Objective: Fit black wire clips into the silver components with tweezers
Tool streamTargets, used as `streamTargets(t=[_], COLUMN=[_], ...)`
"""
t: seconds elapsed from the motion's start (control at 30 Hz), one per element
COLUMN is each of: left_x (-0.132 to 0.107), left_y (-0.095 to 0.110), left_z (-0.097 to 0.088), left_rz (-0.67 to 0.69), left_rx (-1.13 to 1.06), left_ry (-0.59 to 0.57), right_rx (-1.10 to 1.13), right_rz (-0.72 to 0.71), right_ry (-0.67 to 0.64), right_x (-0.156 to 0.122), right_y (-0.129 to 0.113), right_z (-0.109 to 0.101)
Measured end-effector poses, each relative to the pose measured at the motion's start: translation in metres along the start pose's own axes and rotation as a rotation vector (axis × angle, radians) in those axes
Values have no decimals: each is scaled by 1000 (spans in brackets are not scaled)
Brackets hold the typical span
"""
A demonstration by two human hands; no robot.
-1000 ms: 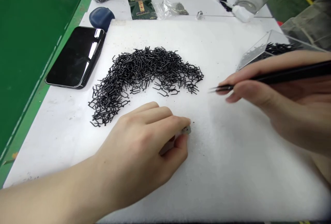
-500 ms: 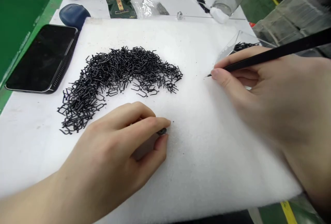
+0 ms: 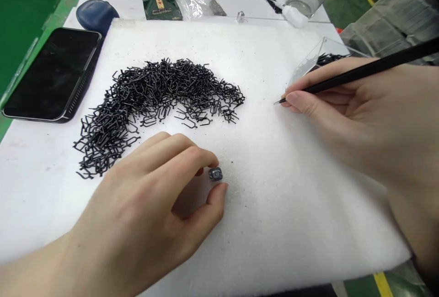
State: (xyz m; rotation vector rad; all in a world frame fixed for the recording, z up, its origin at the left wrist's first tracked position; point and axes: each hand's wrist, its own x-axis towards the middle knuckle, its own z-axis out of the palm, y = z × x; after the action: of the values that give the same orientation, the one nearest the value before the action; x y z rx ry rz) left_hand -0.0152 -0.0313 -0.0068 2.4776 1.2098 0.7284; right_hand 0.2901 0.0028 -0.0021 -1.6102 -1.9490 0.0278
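Observation:
My left hand [image 3: 154, 201] rests on a white foam pad [image 3: 274, 205] and pinches a small grey metal part [image 3: 216, 174] between thumb and fingertips. My right hand [image 3: 363, 114] grips black tweezers [image 3: 360, 72], their tip hovering just above the pad and empty. A curved heap of small black wire clips [image 3: 151, 100] lies on the pad beyond my left hand, a short way left of the tweezer tip.
A black phone [image 3: 51, 73] lies at the left beside a dark blue object [image 3: 96, 13]. A clear box with black clips [image 3: 322, 61] sits behind my right hand. Green packet [image 3: 159, 2], plastic bags and clear containers line the back edge.
The view shifted left between the oldest frame and now. My right hand drew the tweezers back toward the clear box. My left fingers eased apart, exposing the grey part.

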Motion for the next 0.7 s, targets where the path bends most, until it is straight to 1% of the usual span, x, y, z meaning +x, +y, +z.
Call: streamTargets(t=[0.2,0.3,0.33,0.37,0.53,0.7], left_x=[2,0,-1,-2,-1,1], left_y=[0,-2,-3,-3,-3,-5], left_z=[-2,0,0,0,0,4], left_rz=[37,8,37,29,41,60], left_rx=[-51,-27,-38,-35,-37,-55], left_ry=[19,-36,4,-15,8,30], right_rx=[33,20,13,6,-46,-42], right_rz=[14,43,51,56,59,61], right_ry=[4,1,-1,-3,-4,-5], right_x=[3,7,8,8,9,10], right_y=[5,3,2,0,-6,-3], right_z=[0,-1,-1,-1,0,-3])
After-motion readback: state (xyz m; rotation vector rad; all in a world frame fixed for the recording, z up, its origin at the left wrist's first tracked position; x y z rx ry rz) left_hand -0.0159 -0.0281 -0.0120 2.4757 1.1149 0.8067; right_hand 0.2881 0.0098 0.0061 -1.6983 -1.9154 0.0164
